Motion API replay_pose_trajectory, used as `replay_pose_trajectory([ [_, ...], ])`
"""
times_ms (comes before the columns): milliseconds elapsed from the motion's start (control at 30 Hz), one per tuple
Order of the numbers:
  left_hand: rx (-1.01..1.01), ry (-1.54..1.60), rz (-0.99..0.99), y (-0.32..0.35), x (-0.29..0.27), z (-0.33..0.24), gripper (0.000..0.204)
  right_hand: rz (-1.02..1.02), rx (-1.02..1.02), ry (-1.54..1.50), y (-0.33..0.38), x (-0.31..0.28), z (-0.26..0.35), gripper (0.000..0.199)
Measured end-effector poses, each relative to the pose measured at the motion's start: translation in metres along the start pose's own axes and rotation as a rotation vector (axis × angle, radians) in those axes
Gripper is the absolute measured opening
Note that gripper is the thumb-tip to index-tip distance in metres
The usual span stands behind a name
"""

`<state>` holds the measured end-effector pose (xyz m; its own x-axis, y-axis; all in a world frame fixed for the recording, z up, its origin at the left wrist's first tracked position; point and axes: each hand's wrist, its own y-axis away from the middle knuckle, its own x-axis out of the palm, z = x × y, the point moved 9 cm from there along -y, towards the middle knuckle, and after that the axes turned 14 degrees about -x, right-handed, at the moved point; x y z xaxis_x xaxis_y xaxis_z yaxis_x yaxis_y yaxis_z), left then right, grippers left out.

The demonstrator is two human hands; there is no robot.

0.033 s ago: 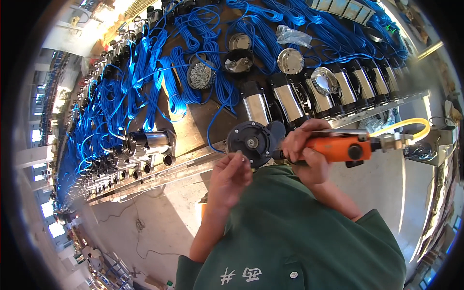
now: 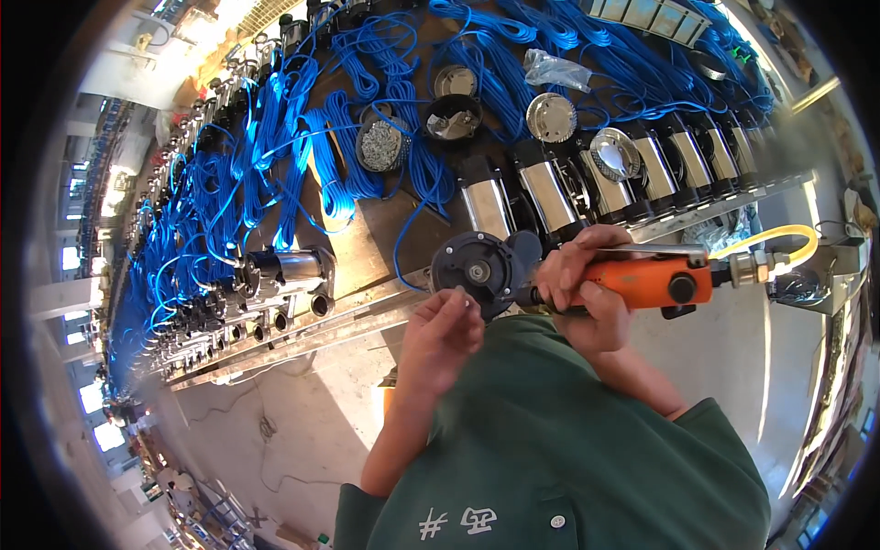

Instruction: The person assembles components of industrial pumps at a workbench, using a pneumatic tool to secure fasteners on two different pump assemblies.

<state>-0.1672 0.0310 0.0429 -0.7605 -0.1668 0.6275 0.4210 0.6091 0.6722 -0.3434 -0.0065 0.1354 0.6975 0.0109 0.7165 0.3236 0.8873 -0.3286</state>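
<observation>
- Head view, right side: our right hand (image 2: 587, 293) is wrapped around an orange cylindrical power tool (image 2: 642, 282) with a metal lever along its top, held level above our dark green jacket (image 2: 587, 431).
- Its nose points left, just beside a black round flange (image 2: 478, 271) with a metal hub and small bolts round its rim; we cannot tell if they touch.
- Behind the tool, a silver fitting leads into a curved yellow hose (image 2: 796, 231).
- Our left hand (image 2: 440, 339) has its fingertips drawn together at the near edge of the flange; whether they pinch anything is too small to tell.
- Past the flange, a row of shiny steel cylinders with black ends (image 2: 561, 194) lies along the table (image 2: 390, 223).
- Farther back, we see a round bowl of small silver pieces (image 2: 380, 147), a round black bowl (image 2: 452, 133), a clear plastic bag (image 2: 557, 71) and bundled blue cables (image 2: 330, 179).
</observation>
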Motion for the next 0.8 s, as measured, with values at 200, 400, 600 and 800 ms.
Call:
replay_pose_trajectory([
  [200,0.026,-0.015,0.053,-0.004,0.021,-0.002,0.012,-0.002,-0.107,-0.095,-0.013,0.013,0.017,0.039],
  [400,0.099,-0.106,-0.001,-0.006,0.028,-0.006,0.009,-0.025,-0.173,-0.108,-0.014,0.0,0.024,0.038],
  [600,0.134,-0.167,-0.056,-0.011,0.036,-0.004,0.009,-0.123,-0.173,-0.184,-0.016,-0.015,0.03,0.037],
  [800,0.028,-0.308,-0.095,-0.025,0.039,-0.005,0.012,-0.133,-0.176,-0.233,-0.018,-0.03,0.027,0.035],
])
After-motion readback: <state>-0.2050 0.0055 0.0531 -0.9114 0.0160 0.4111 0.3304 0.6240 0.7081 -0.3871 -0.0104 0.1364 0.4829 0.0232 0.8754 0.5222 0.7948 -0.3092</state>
